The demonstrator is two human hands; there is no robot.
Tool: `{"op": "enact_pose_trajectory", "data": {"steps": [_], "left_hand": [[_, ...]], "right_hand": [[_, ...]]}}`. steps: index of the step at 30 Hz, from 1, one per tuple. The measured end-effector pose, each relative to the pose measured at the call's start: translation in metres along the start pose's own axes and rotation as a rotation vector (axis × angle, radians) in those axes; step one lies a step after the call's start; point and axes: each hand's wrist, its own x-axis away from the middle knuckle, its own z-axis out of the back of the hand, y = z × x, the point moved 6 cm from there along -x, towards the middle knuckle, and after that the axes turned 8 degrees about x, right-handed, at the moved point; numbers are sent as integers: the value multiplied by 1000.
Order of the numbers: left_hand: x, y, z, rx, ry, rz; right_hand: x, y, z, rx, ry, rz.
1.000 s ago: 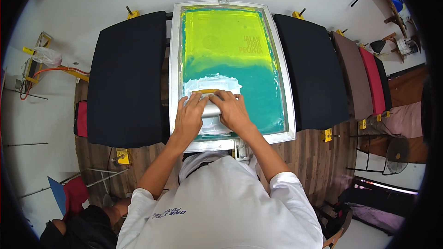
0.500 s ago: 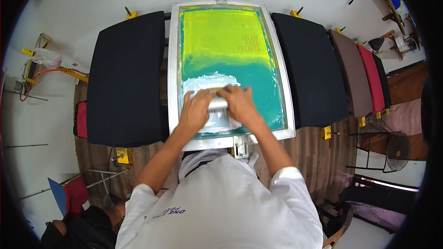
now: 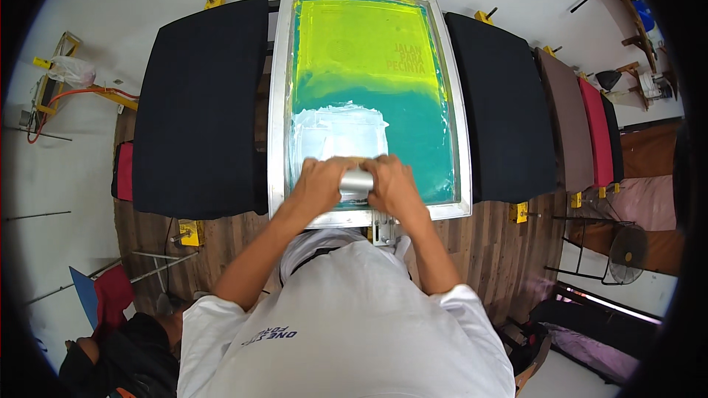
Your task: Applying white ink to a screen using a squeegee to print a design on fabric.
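Both of my hands are closed round a squeegee (image 3: 357, 180) with a silvery handle, low on a screen-printing frame. My left hand (image 3: 318, 186) grips its left end and my right hand (image 3: 391, 183) its right end. The squeegee's blade is hidden below them. White ink (image 3: 339, 133) is spread on the mesh just beyond my hands. The screen (image 3: 413, 114) is teal in its middle and yellow-green at the far end, with lettering at the far right. A silver metal frame (image 3: 463, 140) surrounds it, and a clamp (image 3: 382, 228) holds its near edge.
Black fabric-covered boards stand on the left (image 3: 203, 110) and right (image 3: 501, 110). Further right are a brown board (image 3: 564, 118) and a red board (image 3: 596, 129). A fan (image 3: 628, 254) stands at the right. Another person (image 3: 129, 357) is at the lower left.
Both hands have drawn the squeegee toward me, down to the near end of the screen. More of the white ink patch now shows beyond them. The view has shifted slightly.
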Motion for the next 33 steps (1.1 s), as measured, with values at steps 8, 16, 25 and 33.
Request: {"op": "enact_pose_trajectory", "data": {"steps": [8,16,25,33], "left_hand": [[42,41,3,-26,6,16],[-28,4,60,-61,57,17],[-32,-13,49,-82,-29,107],[53,8,-1,-152,5,40]], "right_hand": [[37,-16,5,-101,-41,9],[-64,-21,22,98,15,91],[-74,-4,0,-51,-17,51],[23,-29,-9,-83,53,7]]}}
